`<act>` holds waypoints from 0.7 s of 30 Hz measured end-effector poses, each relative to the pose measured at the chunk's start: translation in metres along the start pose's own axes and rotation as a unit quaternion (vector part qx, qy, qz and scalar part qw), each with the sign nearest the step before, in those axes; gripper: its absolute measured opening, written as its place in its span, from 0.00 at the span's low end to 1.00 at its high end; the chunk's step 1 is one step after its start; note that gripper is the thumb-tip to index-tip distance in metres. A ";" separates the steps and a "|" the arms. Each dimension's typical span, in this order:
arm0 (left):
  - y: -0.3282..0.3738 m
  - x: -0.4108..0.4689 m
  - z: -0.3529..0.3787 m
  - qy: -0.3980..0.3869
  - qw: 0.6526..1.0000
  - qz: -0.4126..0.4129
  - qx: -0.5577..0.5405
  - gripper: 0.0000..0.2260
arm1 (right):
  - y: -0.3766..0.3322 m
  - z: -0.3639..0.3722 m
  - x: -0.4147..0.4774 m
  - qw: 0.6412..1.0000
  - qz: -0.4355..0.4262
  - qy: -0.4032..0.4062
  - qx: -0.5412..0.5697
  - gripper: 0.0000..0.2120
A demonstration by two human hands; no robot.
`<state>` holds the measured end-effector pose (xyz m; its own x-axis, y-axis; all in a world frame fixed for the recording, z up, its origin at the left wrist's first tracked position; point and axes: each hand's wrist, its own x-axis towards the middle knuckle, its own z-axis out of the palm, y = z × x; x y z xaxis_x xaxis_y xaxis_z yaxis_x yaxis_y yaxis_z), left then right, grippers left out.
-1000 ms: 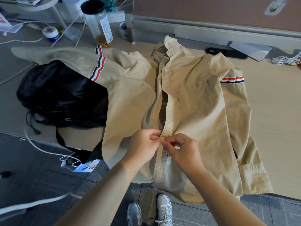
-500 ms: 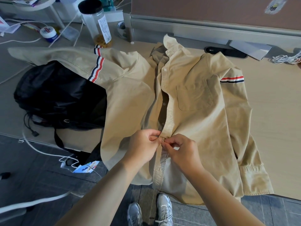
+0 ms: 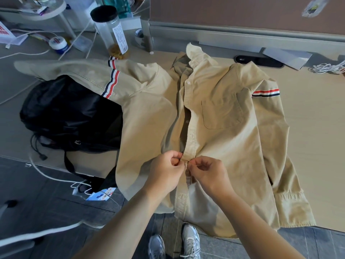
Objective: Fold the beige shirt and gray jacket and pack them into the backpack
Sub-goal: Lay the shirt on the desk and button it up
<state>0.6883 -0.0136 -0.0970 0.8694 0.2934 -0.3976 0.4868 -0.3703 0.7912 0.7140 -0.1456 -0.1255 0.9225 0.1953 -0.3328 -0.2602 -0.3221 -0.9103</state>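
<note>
Head: hands (image 3: 166,174) (image 3: 209,174) on shirt (image 3: 224,143) (mid-placket)

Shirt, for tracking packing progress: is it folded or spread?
Spread: the shirt lies unfolded on the desk, sleeves out; left hand and right hand pinch its placket.

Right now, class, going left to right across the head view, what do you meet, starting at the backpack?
Black backpack → left hand → right hand (both pinch the beige shirt front) → striped band on the right-side sleeve → coiled white cable.

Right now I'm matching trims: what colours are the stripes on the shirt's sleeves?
Red, white and navy bands on the beige shirt, clearest in the head view.
</note>
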 end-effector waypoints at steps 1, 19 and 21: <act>0.000 0.000 0.000 0.000 1.000 0.000 -0.007 0.06 | -0.002 0.000 0.000 1.000 0.001 -0.004 0.007 0.07; -0.011 -0.003 0.006 -0.020 0.981 -0.049 -0.184 0.06 | 0.002 0.000 0.003 0.995 0.004 -0.058 0.087 0.13; -0.012 -0.002 0.006 -0.027 0.981 -0.051 -0.187 0.06 | 0.003 -0.002 0.004 0.995 0.009 -0.058 0.078 0.12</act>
<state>0.6809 -0.0149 -0.1083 0.8263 0.2605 -0.4994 0.5148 0.0105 0.8572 0.7169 -0.1474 -0.1292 0.8802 0.3002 -0.3677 -0.3257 -0.1814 -0.9279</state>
